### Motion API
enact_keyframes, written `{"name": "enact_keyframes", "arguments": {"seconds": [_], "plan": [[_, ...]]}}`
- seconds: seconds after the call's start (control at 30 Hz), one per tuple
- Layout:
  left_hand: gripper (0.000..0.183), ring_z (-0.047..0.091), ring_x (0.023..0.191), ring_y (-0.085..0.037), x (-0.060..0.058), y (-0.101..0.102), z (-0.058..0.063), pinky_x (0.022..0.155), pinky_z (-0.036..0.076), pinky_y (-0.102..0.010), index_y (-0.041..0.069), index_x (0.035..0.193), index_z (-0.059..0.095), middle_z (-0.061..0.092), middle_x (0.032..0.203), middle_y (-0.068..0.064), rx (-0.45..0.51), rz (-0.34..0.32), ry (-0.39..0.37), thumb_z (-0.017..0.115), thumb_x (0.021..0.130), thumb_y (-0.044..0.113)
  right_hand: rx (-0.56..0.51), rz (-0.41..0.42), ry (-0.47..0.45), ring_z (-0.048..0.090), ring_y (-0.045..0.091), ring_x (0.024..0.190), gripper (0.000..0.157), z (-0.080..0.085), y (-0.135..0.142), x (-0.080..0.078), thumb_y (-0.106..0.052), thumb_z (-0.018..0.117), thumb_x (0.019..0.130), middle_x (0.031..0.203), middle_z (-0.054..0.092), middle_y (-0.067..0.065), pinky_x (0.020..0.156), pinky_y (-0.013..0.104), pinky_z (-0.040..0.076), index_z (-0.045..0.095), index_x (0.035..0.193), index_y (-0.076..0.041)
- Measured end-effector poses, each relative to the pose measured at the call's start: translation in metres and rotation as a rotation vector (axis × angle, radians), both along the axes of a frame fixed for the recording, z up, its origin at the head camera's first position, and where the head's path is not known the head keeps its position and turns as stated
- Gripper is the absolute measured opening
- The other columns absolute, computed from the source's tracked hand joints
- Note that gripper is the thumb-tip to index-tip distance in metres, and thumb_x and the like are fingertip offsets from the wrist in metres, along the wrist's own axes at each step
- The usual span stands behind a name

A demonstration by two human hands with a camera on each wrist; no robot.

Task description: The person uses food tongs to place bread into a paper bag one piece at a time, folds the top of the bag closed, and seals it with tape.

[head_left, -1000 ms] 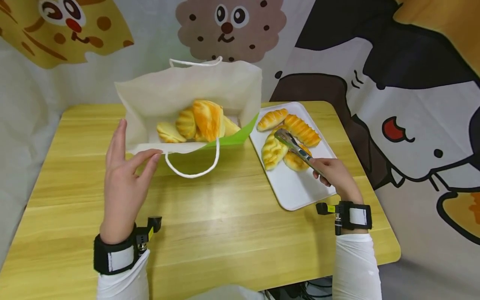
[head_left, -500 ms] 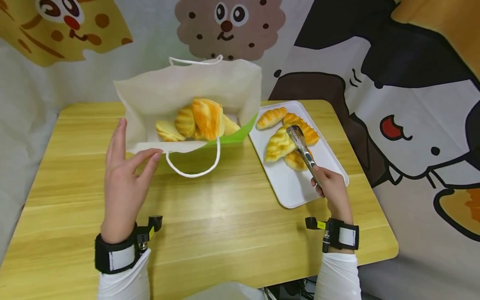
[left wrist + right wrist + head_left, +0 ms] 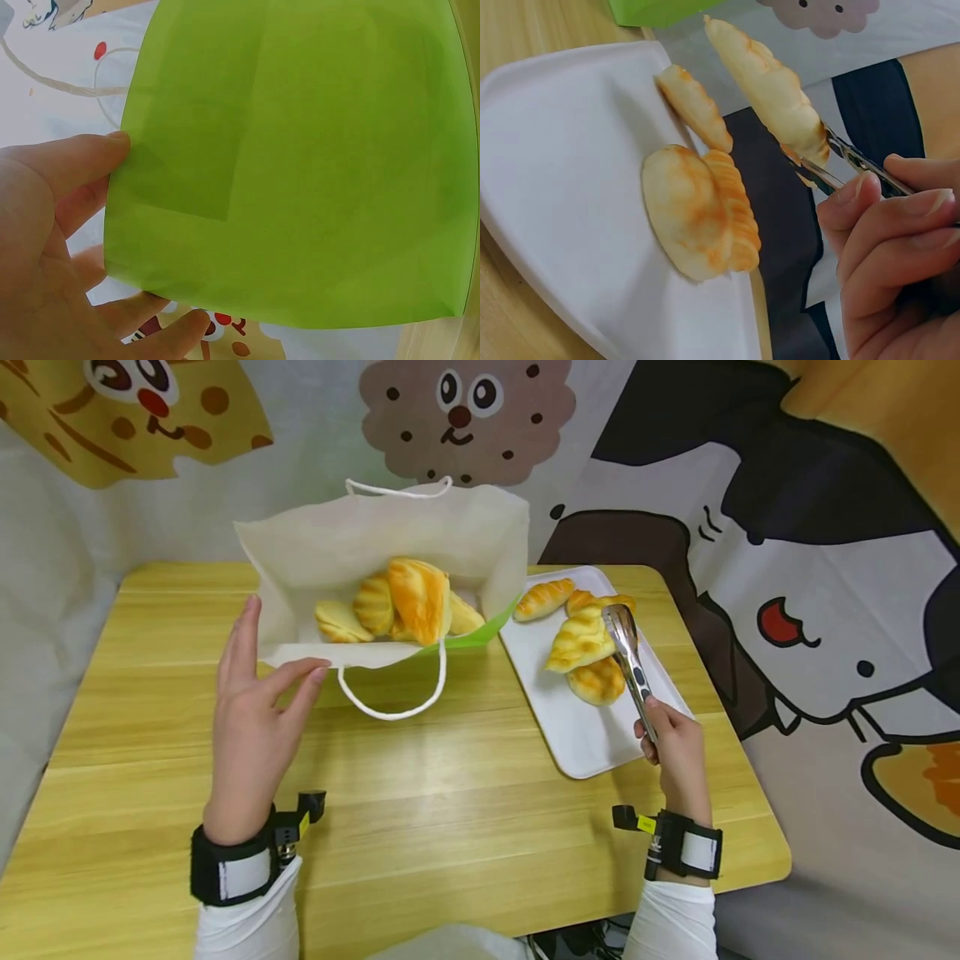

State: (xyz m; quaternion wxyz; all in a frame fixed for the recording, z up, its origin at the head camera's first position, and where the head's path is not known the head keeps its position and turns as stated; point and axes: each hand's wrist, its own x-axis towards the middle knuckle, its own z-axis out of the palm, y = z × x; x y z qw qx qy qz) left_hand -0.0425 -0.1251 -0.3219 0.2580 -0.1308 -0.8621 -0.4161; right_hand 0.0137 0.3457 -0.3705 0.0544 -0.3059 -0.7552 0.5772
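Right fingers: curled round metal tongs (image 3: 627, 637); the right hand (image 3: 678, 747) is over the tray's near right corner.
Tongs' tips: gripping one end of a wavy-topped golden bread (image 3: 579, 641), held in the air above the tray.
Left fingers: thumb and forefinger of the left hand (image 3: 258, 727) pinch the near rim of the paper bag (image 3: 390, 531), the other fingers extended.
Bag: green outside, white inside, with white rope handles; several bread pieces (image 3: 418, 600) lie inside.
White tray (image 3: 581, 747): just right of the bag, bearing a rounded bun (image 3: 597, 685), a ridged roll (image 3: 739, 217) and a slim roll (image 3: 543, 600).
Underneath: wood-grain table (image 3: 435, 835).
Behind: cartoon-printed cloth (image 3: 307, 435).
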Motion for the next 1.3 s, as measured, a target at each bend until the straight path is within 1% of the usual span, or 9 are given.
{"name": "enact_keyframes", "arguments": {"seconds": [0.1, 0.2, 0.33, 0.43, 0.6, 0.8, 1.0, 1.2, 1.3], "plan": [[0.013, 0.024, 0.152, -0.036, 0.000, 0.000, 0.000, 0.124, 0.019, -0.057, -0.002, 0.096, 0.078, 0.028, 0.165, -0.010, 0.000, 0.000, 0.004, 0.076, 0.088, 0.008, -0.037, -0.054, 0.039, 0.043, 0.008, 0.046, 0.043, 0.006, 0.000, 0.004, -0.041, 0.060, 0.099, 0.064, 0.058, -0.002, 0.040, 0.021, 0.035, 0.060, 0.117, -0.002], [0.013, 0.025, 0.152, -0.036, 0.000, 0.000, 0.000, 0.124, 0.020, -0.057, -0.002, 0.097, 0.078, 0.028, 0.165, -0.009, 0.000, 0.002, 0.005, 0.076, 0.088, 0.007, -0.068, -0.085, 0.096, 0.042, 0.009, 0.046, 0.039, 0.016, -0.001, 0.009, -0.041, 0.060, 0.099, 0.064, 0.058, -0.001, 0.040, 0.021, 0.034, 0.062, 0.112, -0.004], [0.014, 0.025, 0.152, -0.036, -0.001, 0.000, 0.000, 0.124, 0.020, -0.057, -0.002, 0.097, 0.078, 0.029, 0.165, -0.009, 0.002, 0.004, 0.004, 0.076, 0.088, 0.007, -0.085, -0.101, 0.213, 0.040, 0.011, 0.043, 0.034, 0.037, -0.007, 0.012, -0.037, 0.063, 0.098, 0.062, 0.056, 0.002, 0.038, 0.021, 0.032, 0.066, 0.098, -0.003], [0.014, 0.025, 0.152, -0.035, 0.000, -0.001, 0.000, 0.124, 0.020, -0.056, -0.002, 0.098, 0.078, 0.029, 0.165, -0.009, 0.005, 0.005, 0.003, 0.076, 0.087, 0.007, -0.076, -0.102, 0.285, 0.039, 0.013, 0.041, 0.034, 0.056, -0.015, 0.014, -0.035, 0.067, 0.096, 0.061, 0.056, 0.003, 0.036, 0.021, 0.031, 0.067, 0.091, -0.001], [0.015, 0.024, 0.152, -0.034, 0.000, -0.001, 0.000, 0.124, 0.019, -0.055, -0.002, 0.098, 0.078, 0.027, 0.165, -0.006, 0.001, 0.001, 0.001, 0.077, 0.087, 0.008, -0.033, -0.073, 0.370, 0.036, 0.017, 0.042, 0.035, 0.083, -0.030, 0.016, -0.034, 0.068, 0.095, 0.062, 0.056, 0.006, 0.036, 0.025, 0.028, 0.068, 0.099, 0.001], [0.015, 0.024, 0.152, -0.034, 0.000, -0.001, 0.001, 0.124, 0.019, -0.055, -0.002, 0.099, 0.078, 0.026, 0.166, -0.004, -0.004, -0.005, -0.003, 0.076, 0.088, 0.009, 0.000, -0.001, 0.475, 0.035, 0.019, 0.044, 0.036, 0.105, -0.058, 0.010, -0.032, 0.067, 0.096, 0.065, 0.056, 0.007, 0.037, 0.024, 0.028, 0.069, 0.108, 0.002], [0.016, 0.024, 0.152, -0.035, 0.000, -0.001, 0.002, 0.124, 0.020, -0.056, -0.002, 0.099, 0.078, 0.026, 0.166, -0.005, -0.006, -0.010, -0.009, 0.076, 0.088, 0.009, -0.010, 0.135, 0.531, 0.036, 0.018, 0.044, 0.033, 0.111, -0.093, -0.006, -0.032, 0.063, 0.098, 0.066, 0.056, 0.007, 0.037, 0.024, 0.029, 0.068, 0.101, 0.000], [0.017, 0.024, 0.152, -0.035, 0.002, -0.003, 0.002, 0.124, 0.020, -0.056, -0.003, 0.100, 0.078, 0.025, 0.166, -0.006, -0.019, -0.019, -0.028, 0.075, 0.089, 0.010, 0.005, 0.225, 0.524, 0.037, 0.014, 0.043, 0.033, 0.105, -0.122, -0.020, -0.033, 0.062, 0.100, 0.065, 0.057, 0.001, 0.036, 0.023, 0.028, 0.071, 0.115, -0.006], [0.017, 0.024, 0.152, -0.035, 0.002, -0.004, 0.003, 0.124, 0.021, -0.056, -0.002, 0.100, 0.078, 0.025, 0.166, -0.005, -0.022, -0.019, -0.026, 0.075, 0.089, 0.010, 0.025, 0.252, 0.510, 0.038, 0.013, 0.042, 0.033, 0.100, -0.133, -0.024, -0.034, 0.061, 0.100, 0.064, 0.058, 0.000, 0.036, 0.024, 0.028, 0.070, 0.116, -0.006]]}}
